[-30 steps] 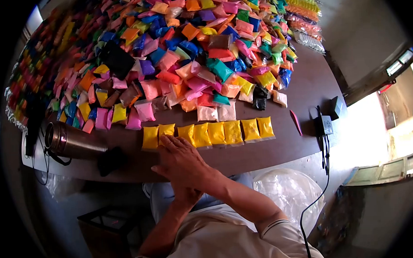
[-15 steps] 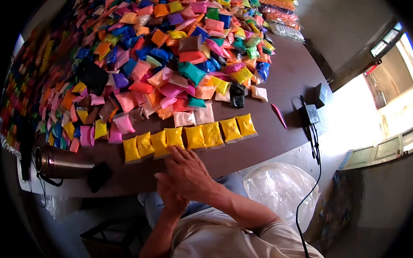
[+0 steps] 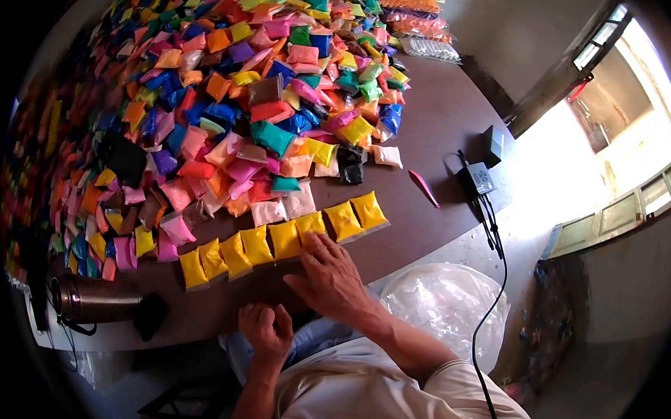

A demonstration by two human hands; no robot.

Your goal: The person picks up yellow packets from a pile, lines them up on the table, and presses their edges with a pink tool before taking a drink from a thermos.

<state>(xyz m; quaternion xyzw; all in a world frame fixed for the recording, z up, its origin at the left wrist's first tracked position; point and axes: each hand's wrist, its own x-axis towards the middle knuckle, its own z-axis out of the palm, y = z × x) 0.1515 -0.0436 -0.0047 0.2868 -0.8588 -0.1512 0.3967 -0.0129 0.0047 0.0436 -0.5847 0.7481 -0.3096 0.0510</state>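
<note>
A row of several yellow powder packets [image 3: 277,241] lies along the near edge of the brown table [image 3: 436,132]. My right hand [image 3: 330,272] rests flat on the table, fingers apart, its tips touching the packets near the right part of the row. My left hand [image 3: 264,330] is below the table edge, over my lap, fingers curled into a loose fist with nothing visible in it. Behind the row a big heap of coloured packets [image 3: 228,102] covers most of the table.
A metal flask [image 3: 95,299] lies on its side at the near left, a black cap [image 3: 151,316] beside it. A red pen [image 3: 423,188], a black adapter [image 3: 478,179] and its cable sit at the right. A clear plastic bag [image 3: 446,305] is on the floor.
The view has swung, so everything sits lower and left. My right hand slid rightward along the yellow row. My left hand came out from under it and dropped to my lap.
</note>
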